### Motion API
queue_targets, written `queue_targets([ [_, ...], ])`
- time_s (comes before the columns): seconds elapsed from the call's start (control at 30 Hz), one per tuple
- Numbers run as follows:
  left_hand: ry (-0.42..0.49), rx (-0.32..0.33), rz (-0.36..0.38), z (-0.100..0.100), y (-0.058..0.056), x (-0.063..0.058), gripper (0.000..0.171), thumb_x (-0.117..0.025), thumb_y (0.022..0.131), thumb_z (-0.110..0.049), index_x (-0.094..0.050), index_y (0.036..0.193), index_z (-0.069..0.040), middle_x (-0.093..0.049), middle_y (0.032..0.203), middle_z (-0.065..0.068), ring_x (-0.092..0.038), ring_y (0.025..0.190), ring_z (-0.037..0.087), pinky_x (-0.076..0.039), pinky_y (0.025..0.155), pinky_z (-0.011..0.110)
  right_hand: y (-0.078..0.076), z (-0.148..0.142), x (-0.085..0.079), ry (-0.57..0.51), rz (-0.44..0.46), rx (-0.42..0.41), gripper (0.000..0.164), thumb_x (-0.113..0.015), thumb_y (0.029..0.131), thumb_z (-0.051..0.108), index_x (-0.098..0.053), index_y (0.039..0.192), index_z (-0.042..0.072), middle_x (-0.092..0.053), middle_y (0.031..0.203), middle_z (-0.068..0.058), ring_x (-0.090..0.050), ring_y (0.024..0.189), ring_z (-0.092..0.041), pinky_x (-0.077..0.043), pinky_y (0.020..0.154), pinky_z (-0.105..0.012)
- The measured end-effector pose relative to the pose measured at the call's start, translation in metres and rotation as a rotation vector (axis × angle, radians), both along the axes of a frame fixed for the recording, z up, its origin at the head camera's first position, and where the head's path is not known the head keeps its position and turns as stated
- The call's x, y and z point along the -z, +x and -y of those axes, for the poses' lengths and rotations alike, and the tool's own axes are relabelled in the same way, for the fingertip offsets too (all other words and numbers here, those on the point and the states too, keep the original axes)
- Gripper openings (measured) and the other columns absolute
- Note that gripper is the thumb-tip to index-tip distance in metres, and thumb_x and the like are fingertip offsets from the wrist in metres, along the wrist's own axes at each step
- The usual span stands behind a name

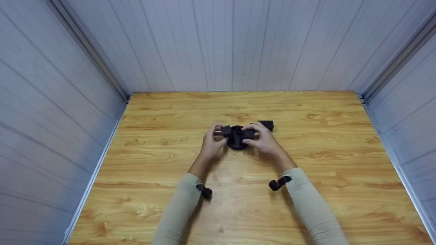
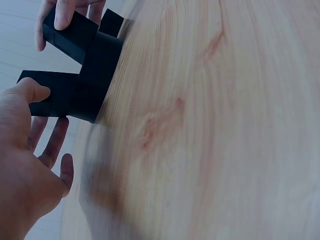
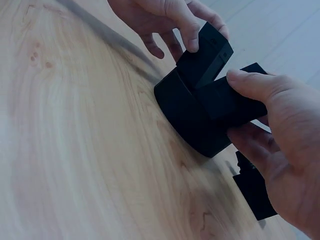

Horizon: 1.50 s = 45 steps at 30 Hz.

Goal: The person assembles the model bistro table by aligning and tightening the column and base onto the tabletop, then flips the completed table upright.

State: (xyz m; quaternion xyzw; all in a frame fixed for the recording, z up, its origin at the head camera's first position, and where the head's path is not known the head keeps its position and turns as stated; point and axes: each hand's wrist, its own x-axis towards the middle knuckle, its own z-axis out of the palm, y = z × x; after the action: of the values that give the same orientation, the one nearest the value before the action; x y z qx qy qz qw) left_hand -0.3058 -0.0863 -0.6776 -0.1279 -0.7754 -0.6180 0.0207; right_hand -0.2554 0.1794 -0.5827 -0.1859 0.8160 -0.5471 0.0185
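A round black holder (image 1: 237,147) with raised walls stands on the wooden table between both hands. My left hand (image 1: 212,142) pinches a black rectangular block (image 2: 56,86) between thumb and fingers at the holder's left side. On the right side, my right hand (image 1: 267,140) grips a similar black block (image 3: 235,97), thumb on one face and fingers on the other. In the wrist views both blocks rise from the holder (image 3: 175,107), leaning apart in a V. How deep their lower ends sit is hidden.
Another black block (image 1: 266,124) lies on the table just behind my right hand, partly covered by it. Pale panelled walls (image 1: 218,47) enclose the wooden table (image 1: 163,163) at the back and both sides. A small black camera mount (image 1: 206,192) sticks out from each sleeve.
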Motion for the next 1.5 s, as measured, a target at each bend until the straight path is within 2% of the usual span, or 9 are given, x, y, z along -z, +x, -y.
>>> queue_targets([
  [0.13,0.003,-0.002,0.005,-0.001,-0.001,0.0,0.047,-0.083,0.093,-0.004,-0.07,0.132,-0.025,-0.077,0.132,-0.001,-0.077,0.121,0.024,-0.063,0.104,0.041,0.001,0.001,0.0,0.022,-0.011,0.017,0.042,-0.09,0.096,0.008,-0.074,0.135,0.003,-0.064,0.144,-0.022,-0.064,0.131,-0.032,-0.057,0.098,-0.02],
  [0.27,0.006,-0.003,0.001,-0.002,0.007,-0.015,0.046,-0.083,0.094,-0.003,-0.07,0.131,-0.026,-0.077,0.131,0.0,-0.077,0.12,0.023,-0.062,0.104,0.039,0.002,-0.003,-0.001,0.015,0.008,-0.041,0.055,-0.089,0.096,0.005,-0.069,0.147,0.003,-0.058,0.146,-0.023,-0.059,0.137,-0.037,-0.06,0.113,-0.044],
  [0.37,0.002,-0.007,0.0,-0.003,0.009,-0.018,0.046,-0.083,0.094,-0.003,-0.07,0.131,-0.027,-0.077,0.131,0.002,-0.077,0.12,0.023,-0.062,0.102,0.038,0.002,-0.008,-0.003,0.001,0.019,-0.115,0.061,-0.084,0.097,-0.002,-0.064,0.154,0.002,-0.054,0.15,-0.027,-0.053,0.143,-0.041,-0.051,0.123,-0.064],
  [0.43,-0.005,-0.004,-0.007,-0.003,0.009,-0.017,0.046,-0.083,0.095,-0.003,-0.069,0.132,-0.026,-0.077,0.133,0.004,-0.077,0.121,0.024,-0.062,0.103,0.039,0.003,-0.011,-0.006,-0.013,0.039,-0.152,0.06,-0.079,0.098,-0.006,-0.063,0.155,0.002,-0.052,0.155,-0.028,-0.048,0.148,-0.041,-0.048,0.125,-0.067],
  [0.5,-0.008,0.0,0.004,-0.002,0.003,-0.005,0.047,-0.083,0.095,-0.005,-0.069,0.133,-0.029,-0.076,0.134,0.002,-0.077,0.122,0.023,-0.063,0.103,0.039,0.002,-0.014,-0.008,-0.018,0.062,-0.172,0.057,-0.073,0.099,-0.008,-0.064,0.154,0.003,-0.052,0.154,-0.028,-0.048,0.147,-0.039,-0.049,0.125,-0.065],
  [0.6,-0.001,0.008,0.0,-0.001,0.002,-0.003,0.047,-0.083,0.095,-0.005,-0.069,0.134,-0.028,-0.076,0.134,0.0,-0.077,0.123,0.025,-0.063,0.104,0.042,0.001,-0.017,-0.009,-0.01,0.089,-0.174,0.05,-0.071,0.101,-0.006,-0.069,0.15,0.004,-0.055,0.148,-0.024,-0.052,0.142,-0.033,-0.053,0.122,-0.059],
  [1.07,0.023,-0.004,0.005,-0.003,0.001,0.0,0.048,-0.084,0.093,-0.002,-0.07,0.132,-0.028,-0.076,0.131,-0.001,-0.078,0.12,0.024,-0.063,0.103,0.04,0.002,-0.008,-0.009,0.129,-0.067,-0.03,0.042,-0.098,0.088,0.012,-0.077,0.124,0.006,-0.069,0.121,-0.015,-0.06,0.108,-0.015,-0.053,0.093,-0.024],
  [1.33,0.016,0.0,-0.014,-0.003,0.001,0.002,0.05,-0.082,0.093,-0.001,-0.069,0.135,-0.024,-0.076,0.132,0.004,-0.078,0.12,0.027,-0.064,0.103,0.043,0.007,-0.004,-0.006,0.11,-0.058,-0.003,0.044,-0.098,0.088,0.011,-0.076,0.126,0.007,-0.07,0.127,-0.015,-0.063,0.108,-0.018,-0.061,0.092,-0.036],
  [1.5,0.008,-0.011,-0.019,-0.004,0.007,-0.007,0.048,-0.082,0.093,-0.002,-0.069,0.132,-0.026,-0.076,0.132,0.004,-0.076,0.12,0.024,-0.062,0.102,0.038,0.009,-0.003,-0.004,0.085,-0.075,-0.002,0.044,-0.097,0.089,0.01,-0.076,0.128,0.005,-0.069,0.126,-0.018,-0.061,0.11,-0.014,-0.061,0.096,-0.035],
])
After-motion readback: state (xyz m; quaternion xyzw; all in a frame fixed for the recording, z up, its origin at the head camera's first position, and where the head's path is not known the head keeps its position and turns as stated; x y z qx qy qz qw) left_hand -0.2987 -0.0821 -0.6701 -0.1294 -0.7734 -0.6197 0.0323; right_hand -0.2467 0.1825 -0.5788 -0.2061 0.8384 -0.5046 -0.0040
